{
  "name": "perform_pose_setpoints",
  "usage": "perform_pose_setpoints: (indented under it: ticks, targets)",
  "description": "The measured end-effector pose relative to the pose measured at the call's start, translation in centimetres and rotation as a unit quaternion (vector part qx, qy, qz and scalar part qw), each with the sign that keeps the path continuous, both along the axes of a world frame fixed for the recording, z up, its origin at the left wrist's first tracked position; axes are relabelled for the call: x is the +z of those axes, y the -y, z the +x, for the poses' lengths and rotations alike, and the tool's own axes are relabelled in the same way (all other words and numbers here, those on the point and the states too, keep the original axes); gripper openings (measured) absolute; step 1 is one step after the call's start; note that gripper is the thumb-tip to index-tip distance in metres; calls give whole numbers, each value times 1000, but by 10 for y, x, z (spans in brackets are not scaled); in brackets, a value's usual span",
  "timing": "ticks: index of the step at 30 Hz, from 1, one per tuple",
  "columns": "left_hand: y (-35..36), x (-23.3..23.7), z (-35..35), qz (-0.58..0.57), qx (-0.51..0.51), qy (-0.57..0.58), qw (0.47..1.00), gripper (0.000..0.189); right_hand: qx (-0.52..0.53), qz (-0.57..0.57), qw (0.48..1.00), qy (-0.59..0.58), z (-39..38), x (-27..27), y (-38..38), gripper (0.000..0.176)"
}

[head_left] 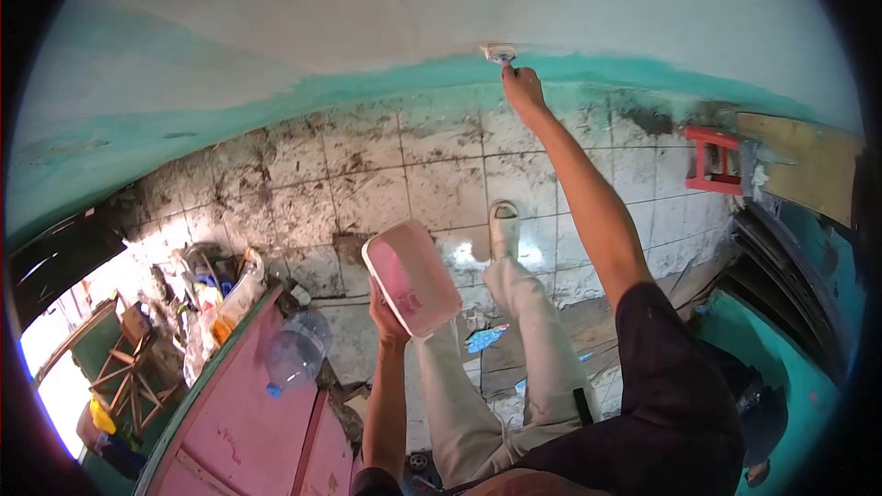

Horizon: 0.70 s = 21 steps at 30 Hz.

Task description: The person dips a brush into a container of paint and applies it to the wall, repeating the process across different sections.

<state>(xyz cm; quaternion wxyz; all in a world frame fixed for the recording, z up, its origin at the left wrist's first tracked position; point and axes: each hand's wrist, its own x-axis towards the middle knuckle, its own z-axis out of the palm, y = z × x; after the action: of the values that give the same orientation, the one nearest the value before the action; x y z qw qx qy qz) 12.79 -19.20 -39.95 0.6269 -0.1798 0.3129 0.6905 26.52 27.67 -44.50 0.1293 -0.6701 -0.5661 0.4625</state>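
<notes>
My right hand (522, 87) is stretched out to the wall, its fingers closed round the handle of a paint brush (499, 54). The brush head touches the wall (367, 9), where pale paint meets a green band. Lower down, my left hand (388, 314) holds a pink tub (415, 277) with a white rim by its left side. The tub is tilted, and darker pink patches show on its inside.
A red stool (714, 160) stands by the wall at right, beside a wooden board (799, 165). At left, a clear plastic bottle (298, 349) lies on a pink panel (234, 404), near piled clutter (207, 298). Dirty tiles (441, 193) cover the floor.
</notes>
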Motion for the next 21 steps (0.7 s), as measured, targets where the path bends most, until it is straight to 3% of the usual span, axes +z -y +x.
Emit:
perform_pose_setpoints:
  ticks: [1, 2, 4, 6, 9, 11, 13, 15, 19, 21]
  targets:
    - [2, -11, -1, 107, 1, 69, 992, 64, 46, 69, 997, 5, 2, 42, 5, 48]
    - [-16, 6, 1, 118, 2, 73, 990, 64, 30, 77, 997, -10, 2, 88, 11, 50]
    - [-50, 61, 2, -58, -8, -26, 998, 64, 34, 177, 983, -37, 5, 160, 24, 51]
    - [-48, 55, -1, -48, -14, -38, 998, 64, 55, 309, 948, -58, 2, 223, 44, 44]
    - [-58, 65, -9, -38, 1, -72, 997, 64, 25, 353, 926, -133, -5, 262, 45, 49]
    - [-65, 69, -8, -34, 20, -88, 995, 64, 25, 336, 931, -138, -8, 212, 27, 49]
    - [-62, 63, -10, -53, 33, -77, 995, 65, 34, 337, 939, -50, -18, 123, 17, 49]
    - [-55, 50, -13, -42, 28, -91, 995, 65, 57, 271, 960, 32, -28, 60, 23, 48]
    - [-41, 38, -18, -77, 5, -97, 992, 64, 87, 182, 976, 76, -29, -54, 30, 50]
    - [-29, 28, -23, -78, 7, -83, 993, 64, 110, -6, 981, 162, -23, -104, 20, 53]
